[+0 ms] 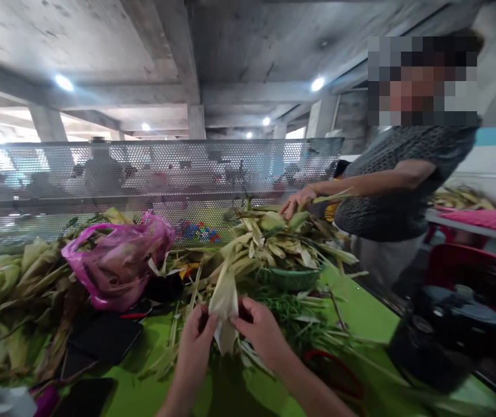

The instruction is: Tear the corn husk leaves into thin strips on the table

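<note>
A pale corn husk [225, 298] is stretched upright between my two hands, above the green table [139, 388]. My left hand [197, 335] pinches its left edge between thumb and fingers. On the opposite edge, my right hand [259, 330] pinches it the same way. Just beyond stands a green basket [289, 279] heaped with dry corn husks [269, 240]. Green leafy sprigs [291, 318] lie to the right of my right hand.
At the right a person [404, 174] reaches a hand [300, 200] onto the husk heap. A pink plastic bag [120, 258], more husks [8, 284] and a dark flat case [104, 339] lie left. A perforated metal screen [152, 174] stands behind. A dark pot-like container [439, 336] is near right.
</note>
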Tool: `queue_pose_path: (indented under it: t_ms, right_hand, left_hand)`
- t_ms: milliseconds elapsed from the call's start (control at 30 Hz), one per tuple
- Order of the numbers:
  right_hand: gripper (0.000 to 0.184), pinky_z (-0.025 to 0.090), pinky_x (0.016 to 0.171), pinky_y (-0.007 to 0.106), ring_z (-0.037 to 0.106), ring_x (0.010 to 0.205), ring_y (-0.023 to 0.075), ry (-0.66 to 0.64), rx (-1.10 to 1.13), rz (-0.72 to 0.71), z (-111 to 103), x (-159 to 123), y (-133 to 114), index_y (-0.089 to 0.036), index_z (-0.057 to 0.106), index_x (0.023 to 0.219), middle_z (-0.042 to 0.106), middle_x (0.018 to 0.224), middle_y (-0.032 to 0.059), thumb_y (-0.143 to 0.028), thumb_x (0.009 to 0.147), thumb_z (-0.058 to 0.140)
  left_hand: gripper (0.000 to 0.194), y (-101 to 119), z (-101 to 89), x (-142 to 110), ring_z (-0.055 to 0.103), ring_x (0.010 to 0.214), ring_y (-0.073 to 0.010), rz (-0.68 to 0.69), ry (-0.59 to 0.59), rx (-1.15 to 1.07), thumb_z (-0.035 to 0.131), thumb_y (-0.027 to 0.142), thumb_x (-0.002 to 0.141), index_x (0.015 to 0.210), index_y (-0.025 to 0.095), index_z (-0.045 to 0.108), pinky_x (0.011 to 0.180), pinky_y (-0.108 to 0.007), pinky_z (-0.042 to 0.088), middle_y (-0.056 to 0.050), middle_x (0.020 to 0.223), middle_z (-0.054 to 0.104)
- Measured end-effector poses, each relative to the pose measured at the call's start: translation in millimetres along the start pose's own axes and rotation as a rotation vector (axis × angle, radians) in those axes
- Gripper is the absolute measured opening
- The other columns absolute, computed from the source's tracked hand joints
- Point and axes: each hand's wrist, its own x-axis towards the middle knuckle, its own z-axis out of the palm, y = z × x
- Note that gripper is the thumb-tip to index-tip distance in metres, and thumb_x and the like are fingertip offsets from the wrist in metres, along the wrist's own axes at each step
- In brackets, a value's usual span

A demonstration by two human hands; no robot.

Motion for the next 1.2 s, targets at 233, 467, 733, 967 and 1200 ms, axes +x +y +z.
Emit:
queue_pose_path:
  t_ms: [233, 467, 733, 967, 1200]
  right_hand:
    - [0.018, 0.048, 0.071, 0.029, 0.061, 0.078, 0.0212, 0.021, -0.062, -0.005, 2, -3, 5, -0.015, 0.068, 0.087, 0.070, 0.081, 0.0039, -0.024, 0.072, 0.064]
    - [0.015, 0.045, 0.065, 0.025, 0.057, 0.071, 0.0173, 0.030, -0.056, 0.004, 2, -4, 8, -0.014, 0.067, 0.085, 0.067, 0.077, 0.0022, -0.019, 0.071, 0.063]
    - [0.011, 0.042, 0.061, 0.023, 0.054, 0.068, 0.0155, 0.039, -0.114, 0.004, 1, -3, 10, -0.015, 0.067, 0.079, 0.066, 0.074, 0.0007, -0.019, 0.070, 0.063]
    - [0.014, 0.042, 0.062, 0.023, 0.056, 0.071, 0.0167, 0.033, -0.137, 0.014, 1, -3, 12, -0.014, 0.067, 0.082, 0.067, 0.076, 0.0019, -0.023, 0.072, 0.065]
    - [0.009, 0.042, 0.064, 0.024, 0.053, 0.068, 0.0154, 0.022, -0.069, 0.001, -1, 0, 13, -0.014, 0.063, 0.077, 0.062, 0.072, 0.0007, -0.022, 0.074, 0.061]
  left_hand:
    - [0.036, -6, -3.8, 3, 0.050, 0.068, -0.0159, -0.018, -0.045, 0.028, 0.063, 0.052, 0.075, 0.076, 0.016, 0.059, 0.063, -0.024, 0.041, -0.001, 0.069, 0.057]
    - [0.034, -2, -3.5, -2, 0.051, 0.069, -0.0159, -0.027, -0.036, 0.036, 0.063, 0.050, 0.076, 0.080, 0.017, 0.061, 0.064, -0.024, 0.041, -0.001, 0.071, 0.059]
    - [0.038, -3, -3.0, -2, 0.049, 0.064, -0.0154, -0.042, -0.022, 0.027, 0.064, 0.055, 0.073, 0.072, 0.017, 0.059, 0.059, -0.024, 0.041, 0.000, 0.065, 0.055]
    - [0.036, -5, -3.8, 1, 0.052, 0.063, -0.0164, -0.027, -0.015, 0.005, 0.067, 0.052, 0.070, 0.072, 0.017, 0.062, 0.059, -0.025, 0.043, -0.001, 0.065, 0.058]
    - [0.031, 1, -0.7, 0, 0.056, 0.072, -0.0183, -0.016, 0.014, -0.048, 0.066, 0.046, 0.073, 0.081, 0.016, 0.062, 0.067, -0.026, 0.044, -0.003, 0.074, 0.063]
